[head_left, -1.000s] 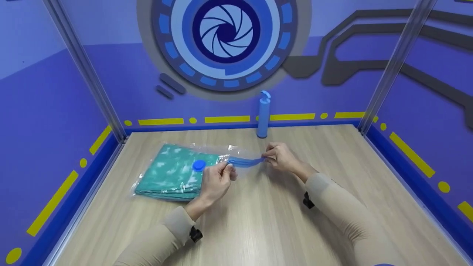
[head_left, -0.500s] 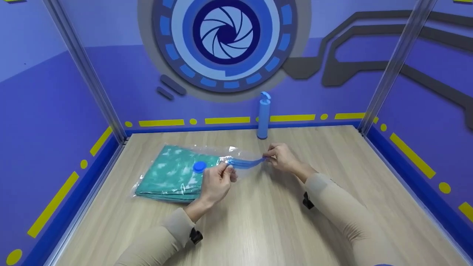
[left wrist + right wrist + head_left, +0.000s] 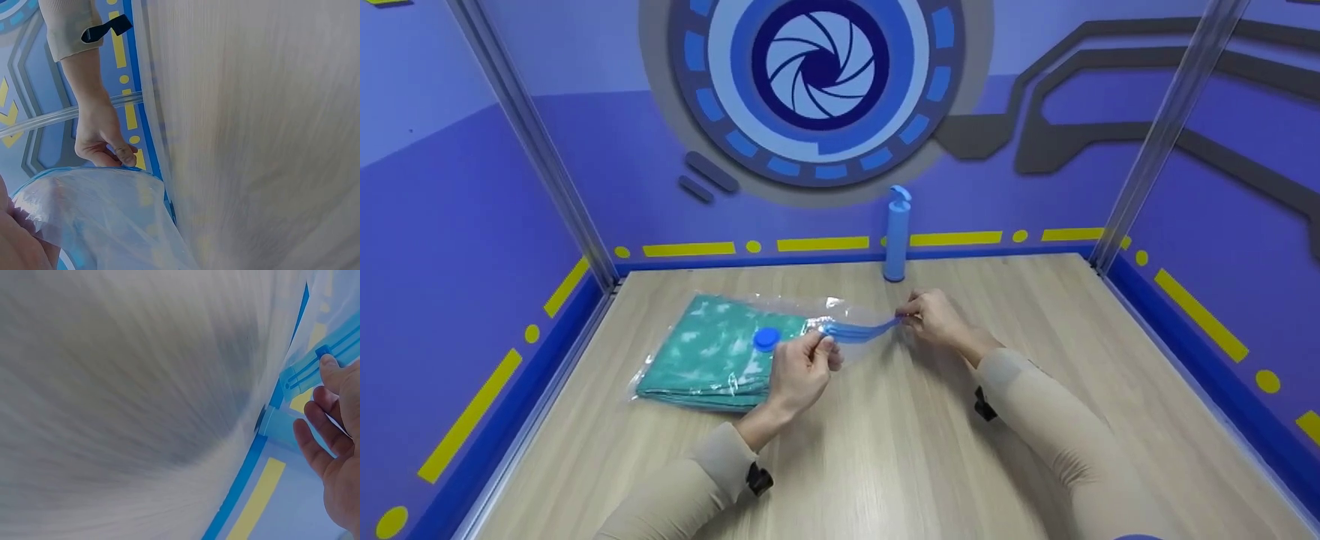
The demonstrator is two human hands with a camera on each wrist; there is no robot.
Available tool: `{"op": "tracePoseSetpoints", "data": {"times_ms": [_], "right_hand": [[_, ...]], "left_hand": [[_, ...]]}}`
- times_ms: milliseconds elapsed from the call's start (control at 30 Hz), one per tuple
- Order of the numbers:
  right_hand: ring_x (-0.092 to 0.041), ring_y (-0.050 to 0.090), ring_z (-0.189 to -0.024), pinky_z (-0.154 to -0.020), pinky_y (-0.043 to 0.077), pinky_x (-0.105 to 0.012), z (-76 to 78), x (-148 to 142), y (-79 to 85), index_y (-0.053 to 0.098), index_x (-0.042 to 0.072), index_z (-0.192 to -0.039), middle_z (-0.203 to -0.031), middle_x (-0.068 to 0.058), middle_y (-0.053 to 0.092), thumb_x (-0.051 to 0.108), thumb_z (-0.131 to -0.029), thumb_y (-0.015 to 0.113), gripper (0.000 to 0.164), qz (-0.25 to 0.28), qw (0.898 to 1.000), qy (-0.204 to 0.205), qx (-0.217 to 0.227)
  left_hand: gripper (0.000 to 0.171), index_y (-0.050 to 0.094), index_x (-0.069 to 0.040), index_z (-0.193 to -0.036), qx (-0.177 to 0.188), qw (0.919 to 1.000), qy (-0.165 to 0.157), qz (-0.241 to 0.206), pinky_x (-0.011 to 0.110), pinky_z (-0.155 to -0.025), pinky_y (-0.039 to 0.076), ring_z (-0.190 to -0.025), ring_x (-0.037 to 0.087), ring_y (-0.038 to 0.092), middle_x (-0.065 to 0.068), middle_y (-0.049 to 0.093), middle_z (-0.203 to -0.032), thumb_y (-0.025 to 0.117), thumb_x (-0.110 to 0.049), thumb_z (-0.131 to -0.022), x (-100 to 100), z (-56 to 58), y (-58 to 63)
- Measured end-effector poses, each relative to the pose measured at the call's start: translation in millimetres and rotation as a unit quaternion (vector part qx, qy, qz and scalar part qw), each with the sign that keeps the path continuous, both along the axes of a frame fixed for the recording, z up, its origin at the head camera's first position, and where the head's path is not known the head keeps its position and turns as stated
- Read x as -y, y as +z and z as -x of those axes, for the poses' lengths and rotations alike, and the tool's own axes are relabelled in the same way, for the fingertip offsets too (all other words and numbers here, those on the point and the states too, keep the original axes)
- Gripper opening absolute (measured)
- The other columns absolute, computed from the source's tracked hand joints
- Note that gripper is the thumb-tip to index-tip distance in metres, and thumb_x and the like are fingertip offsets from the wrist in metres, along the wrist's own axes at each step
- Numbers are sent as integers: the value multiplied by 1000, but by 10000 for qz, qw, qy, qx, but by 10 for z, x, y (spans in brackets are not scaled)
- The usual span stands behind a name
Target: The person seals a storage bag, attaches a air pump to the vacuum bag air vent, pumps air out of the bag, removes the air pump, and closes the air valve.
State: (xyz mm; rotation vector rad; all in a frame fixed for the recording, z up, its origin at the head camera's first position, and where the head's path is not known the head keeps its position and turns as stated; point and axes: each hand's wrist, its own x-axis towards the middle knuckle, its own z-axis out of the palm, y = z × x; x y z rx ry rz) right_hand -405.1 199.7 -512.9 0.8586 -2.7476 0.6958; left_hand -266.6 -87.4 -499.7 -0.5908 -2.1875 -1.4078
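Observation:
A clear vacuum storage bag [image 3: 780,301] lies on the table with a folded green patterned cloth [image 3: 705,345] inside and a round blue valve [image 3: 766,340] on top. Its blue zip strip [image 3: 859,331] is stretched between both hands. My left hand [image 3: 801,369] pinches the strip's near part between thumb and curled fingers. At the strip's far end, my right hand [image 3: 936,319] pinches the bag's edge. In the right wrist view, that hand's thumb lies on a small blue zip slider [image 3: 323,351], the other fingers loosely bent. The left wrist view has only part of the left hand [image 3: 22,242].
A blue hand pump [image 3: 896,240] stands upright at the table's back edge, just behind the right hand. Purple-blue panels [image 3: 585,180] wall in the wooden table [image 3: 870,465] at the back and both sides, with metal posts at the back corners.

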Motion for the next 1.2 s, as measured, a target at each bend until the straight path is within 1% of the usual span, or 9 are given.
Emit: {"op": "tracePoseSetpoints", "data": {"times_ms": [167,333,500,567,700,833,1000,1100,1200], "right_hand": [[-26,73,-87,-77,64,-44,59,37,-8,88,4,-117,-100,-17,80,-5,-100,75,24,-272,9995,21,-174],[-26,70,-87,-79,64,-45,123,63,-4,88,3,-116,-100,-20,79,-5,-102,73,21,-436,9990,-76,-37],[-30,74,-91,-79,64,-48,189,-2,-75,87,10,-102,-97,-15,78,-1,-102,75,17,-923,9944,-425,-286],[-30,76,-96,-83,65,-49,205,-14,-98,87,12,-102,-100,-13,79,0,-103,75,17,-1045,9927,-577,-189],[-32,79,-103,-91,67,-51,204,-7,-117,87,10,-112,-109,-14,83,1,-104,72,19,-894,9928,-787,96],[-35,80,-111,-98,67,-52,151,-16,-115,83,4,-128,-120,-17,85,12,-107,71,26,-356,9884,-1342,610],[-31,81,-104,-93,66,-43,41,-20,-74,84,2,-125,-117,-18,86,32,-112,68,37,658,9653,-1767,1807],[-27,82,-90,-83,67,-38,-9,-1,-31,82,-3,-125,-112,-20,86,37,-115,64,44,1416,9392,-1674,2643],[-21,83,-81,-78,70,-35,-30,22,1,77,-6,-129,-111,-19,86,45,-114,64,55,2054,9030,-1633,3403]], "left_hand": [[24,75,-3,-88,-22,10000,-8,-67,26,-70,69,-72,21,84,10,83,-82,68,-4,-111,15,5,-15],[25,75,-3,-88,99,9999,-37,-135,27,-71,69,-74,22,84,10,84,-83,67,-6,-112,30,0,-12],[27,75,-4,-87,190,9994,-49,-286,28,-70,69,-73,23,84,10,84,-82,66,-7,-113,31,-8,-4],[27,76,-3,-88,214,9992,-38,-335,29,-69,69,-72,23,83,10,84,-82,66,-7,-113,32,-3,-3],[28,77,-2,-89,193,9989,-42,-423,30,-69,70,-73,25,84,11,85,-84,65,-8,-114,42,3,-7],[28,77,-2,-90,179,9986,-48,-492,30,-67,69,-73,26,84,12,85,-84,64,-10,-114,54,4,-5],[28,78,-4,-91,264,9983,-6,-528,30,-66,69,-74,26,85,12,85,-86,65,-12,-114,45,1,-14],[27,79,-4,-91,262,9984,12,-507,31,-66,69,-75,26,85,12,86,-86,66,-13,-114,32,-1,-24],[27,79,-3,-92,216,9987,-13,-461,31,-66,69,-75,26,85,12,86,-87,67,-14,-113,13,-4,-24]]}}
